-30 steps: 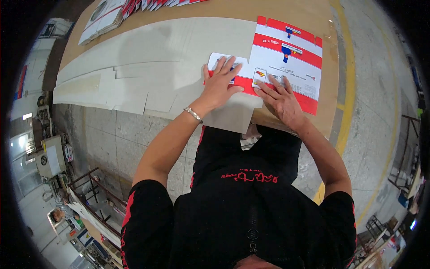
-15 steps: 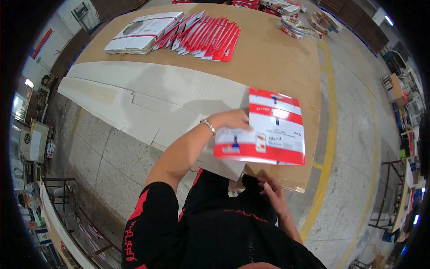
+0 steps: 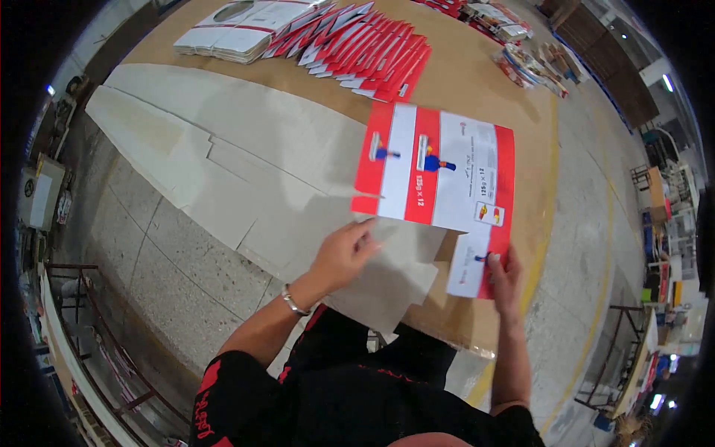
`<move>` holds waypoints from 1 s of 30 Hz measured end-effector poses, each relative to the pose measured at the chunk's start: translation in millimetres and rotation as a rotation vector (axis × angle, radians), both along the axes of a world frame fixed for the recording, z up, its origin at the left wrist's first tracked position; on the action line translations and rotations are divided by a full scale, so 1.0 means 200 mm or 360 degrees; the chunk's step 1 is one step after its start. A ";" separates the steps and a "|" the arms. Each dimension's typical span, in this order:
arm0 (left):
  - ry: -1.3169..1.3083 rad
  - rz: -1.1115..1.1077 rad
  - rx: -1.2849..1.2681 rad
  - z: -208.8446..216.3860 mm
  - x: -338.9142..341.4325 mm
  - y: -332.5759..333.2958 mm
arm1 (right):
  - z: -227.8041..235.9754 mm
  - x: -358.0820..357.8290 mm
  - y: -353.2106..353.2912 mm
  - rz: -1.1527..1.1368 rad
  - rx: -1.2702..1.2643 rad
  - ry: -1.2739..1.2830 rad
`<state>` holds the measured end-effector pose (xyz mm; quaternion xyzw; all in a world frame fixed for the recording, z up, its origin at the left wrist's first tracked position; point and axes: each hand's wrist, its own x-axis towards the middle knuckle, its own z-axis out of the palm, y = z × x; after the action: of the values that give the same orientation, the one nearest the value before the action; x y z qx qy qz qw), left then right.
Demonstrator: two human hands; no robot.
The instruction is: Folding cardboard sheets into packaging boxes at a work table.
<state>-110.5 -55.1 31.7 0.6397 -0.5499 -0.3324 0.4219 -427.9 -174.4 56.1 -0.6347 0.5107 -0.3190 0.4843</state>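
A flat red and white printed carton blank (image 3: 462, 167) is raised over the near right part of the table, its printed face up. My right hand (image 3: 506, 279) grips the red edge of its small lower flap, thumb on top. Just below the blank's lower left corner is my left hand (image 3: 346, 253), its fingers slightly bent and apart, holding nothing that I can see. Whether its fingertips touch the carton edge, I cannot tell. Under both hands lie pale grey cardboard sheets (image 3: 290, 175) on the brown table top (image 3: 469, 67).
A fanned row of folded red and white cartons (image 3: 372, 56) lies at the far side, beside a strapped stack of white cartons (image 3: 249, 30). A bundle of plastic-wrapped material (image 3: 525, 67) sits at the far right. Concrete floor with a yellow line (image 3: 547, 208) runs past the table's right edge.
The carton blank has turned about a quarter turn and moved up. My right hand has come up and taken its lower flap. My left hand has moved down and left, off the carton's face.
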 end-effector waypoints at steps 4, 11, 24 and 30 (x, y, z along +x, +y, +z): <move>0.0031 0.0145 0.0159 -0.18 0.15 0.11 | -0.12 -0.02 -0.64 -0.0017 -0.0157 0.0468; 0.0094 0.0151 0.0153 -0.18 0.12 0.04 | -0.42 0.99 -1.81 0.0174 -0.0312 0.0244; -0.0033 0.0209 -0.0043 -0.27 0.09 0.00 | 0.12 0.54 0.10 0.2432 -0.0463 0.1150; 0.0244 0.0000 0.0193 -0.19 0.19 0.05 | -0.12 0.32 0.46 0.1944 -0.1017 0.1082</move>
<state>-72.4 -45.2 -6.0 0.6368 -0.4947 -0.4131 0.4233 -363.4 -81.8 31.5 -0.9764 0.0733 0.0856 0.1840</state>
